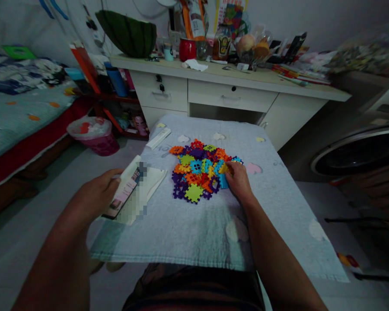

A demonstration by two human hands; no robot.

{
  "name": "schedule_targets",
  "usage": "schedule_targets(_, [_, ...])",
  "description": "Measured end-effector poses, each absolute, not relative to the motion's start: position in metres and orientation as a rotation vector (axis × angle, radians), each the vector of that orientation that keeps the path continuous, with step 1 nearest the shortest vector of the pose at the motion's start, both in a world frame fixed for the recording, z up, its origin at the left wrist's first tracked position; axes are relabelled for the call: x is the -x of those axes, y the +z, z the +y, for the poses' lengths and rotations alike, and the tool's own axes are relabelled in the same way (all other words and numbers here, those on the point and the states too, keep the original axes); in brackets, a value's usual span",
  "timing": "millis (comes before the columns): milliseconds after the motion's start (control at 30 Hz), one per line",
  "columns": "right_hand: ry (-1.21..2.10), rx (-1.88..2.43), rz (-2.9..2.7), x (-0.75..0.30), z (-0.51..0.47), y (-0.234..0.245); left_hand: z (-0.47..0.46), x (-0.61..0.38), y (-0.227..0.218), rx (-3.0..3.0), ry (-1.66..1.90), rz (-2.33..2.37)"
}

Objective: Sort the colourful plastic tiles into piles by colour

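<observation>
At the left edge of the table my left hand [102, 192] is closed on a smartphone [125, 196], its lit screen tilted and partly pixelated. An open paper or booklet [154, 181] lies by the phone. My right hand [238, 179] is at the right side of a pile of colourful interlocking plastic tiles [197, 155], its fingers bent around a yellow tile [225, 168]. The tiles have notched edges in purple, orange, green, blue, red and yellow. The right fingertips are partly hidden among them.
A pale patterned cloth [194, 233] covers the table. A white box [158, 138] lies near its far left corner. Beyond stands a white desk [214, 88] with a cut watermelon [129, 34] and a red mug [187, 49]. A pink bin [100, 140] stands left, a washing machine [359, 129] right.
</observation>
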State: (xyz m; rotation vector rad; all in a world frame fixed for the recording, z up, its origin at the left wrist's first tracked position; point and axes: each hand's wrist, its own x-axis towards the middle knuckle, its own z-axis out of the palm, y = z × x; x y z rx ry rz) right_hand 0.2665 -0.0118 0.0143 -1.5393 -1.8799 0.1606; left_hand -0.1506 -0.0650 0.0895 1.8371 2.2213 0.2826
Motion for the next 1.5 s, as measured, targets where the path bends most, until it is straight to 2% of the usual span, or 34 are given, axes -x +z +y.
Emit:
schedule_targets(133, [0.165, 1.528, -1.876, -0.267, -0.011, 0.013, -0.065, 0.144, 0.088, -1.844, 0.012, 2.256])
schedule_targets(267, [0.160, 1.534, -1.860, -0.267, -0.011, 0.012, -0.065, 0.139, 0.090, -1.866, -0.105, 2.248])
schedule_targets(567, [0.137, 1.557, -1.868, -0.268, -0.013, 0.014, -0.072, 0.112, 0.083, -2.028, -0.090, 2.174])
schedule_targets(867, [0.134, 1.544, -1.852, -0.269, -0.013, 0.012, -0.086, 0.071, 0.066, -2.134, -0.140, 2.306])
schedule_targets(1300, [0.182, 1.527, -1.824, -0.268, -0.015, 0.019, -0.086, 0.088, 0.039, -2.137, 0.111, 2.269])
schedule_targets(1500, [0.358, 1.479, -1.692, -0.274, -0.014, 0.020, -0.085, 0.072, 0.046, -2.229, 0.414, 2.138])
